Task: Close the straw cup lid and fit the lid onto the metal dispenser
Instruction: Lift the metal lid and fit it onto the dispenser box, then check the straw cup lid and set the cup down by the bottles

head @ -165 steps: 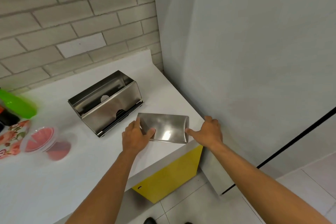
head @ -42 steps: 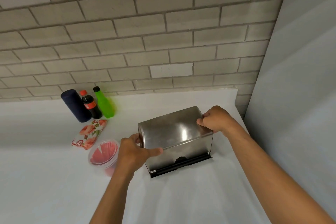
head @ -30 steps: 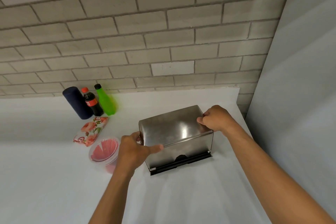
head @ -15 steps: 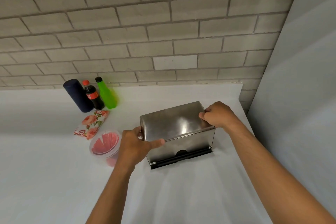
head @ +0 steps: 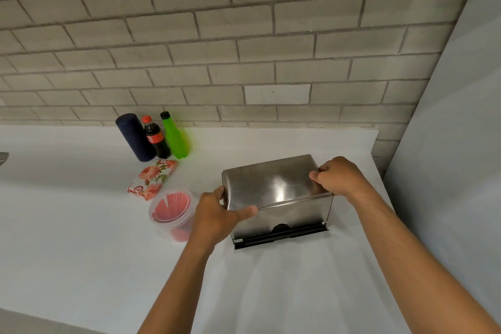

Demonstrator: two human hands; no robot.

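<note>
The boxy brushed-metal dispenser (head: 282,214) wears a glossy curved steel lid (head: 271,184). Left of it stand a clear plastic tub (head: 170,214) and a floral printed packet (head: 151,182); behind it, a rough grey brick wall (head: 217,35).

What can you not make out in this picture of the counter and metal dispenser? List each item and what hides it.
- Head view: inside of the metal dispenser, covered by its lid.
- Whether the lid is fully seated; left hand and right hand cover its ends.
- Cola bottle label wording: too small.
- Grey object at the left edge: cut off.
</note>
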